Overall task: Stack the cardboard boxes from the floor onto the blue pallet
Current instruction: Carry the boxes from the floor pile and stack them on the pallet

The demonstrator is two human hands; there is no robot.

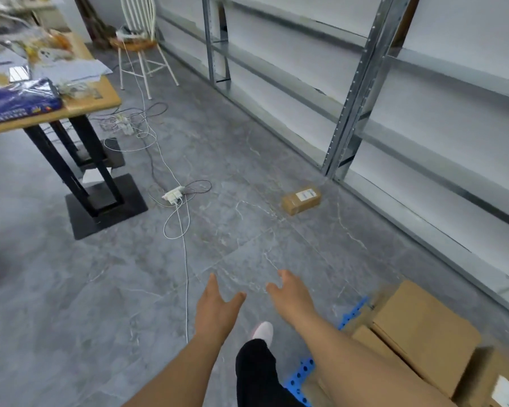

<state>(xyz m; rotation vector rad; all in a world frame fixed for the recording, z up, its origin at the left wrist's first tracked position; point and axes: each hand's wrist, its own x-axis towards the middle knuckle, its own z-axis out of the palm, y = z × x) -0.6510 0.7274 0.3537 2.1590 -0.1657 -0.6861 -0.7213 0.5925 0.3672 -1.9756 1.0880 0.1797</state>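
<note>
One box (301, 200) left on the floor, well ahead of both hands, left (216, 304) and right (291, 292) open and empty, probably reaching for it, pallet (354, 312) just right of them.

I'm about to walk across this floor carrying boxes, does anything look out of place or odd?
Yes. Loose white and dark cables sprawl in loops over the grey floor around a white power strip, a likely tripping hazard. One small brown cardboard box lies alone, askew, near the metal shelving upright.
</note>
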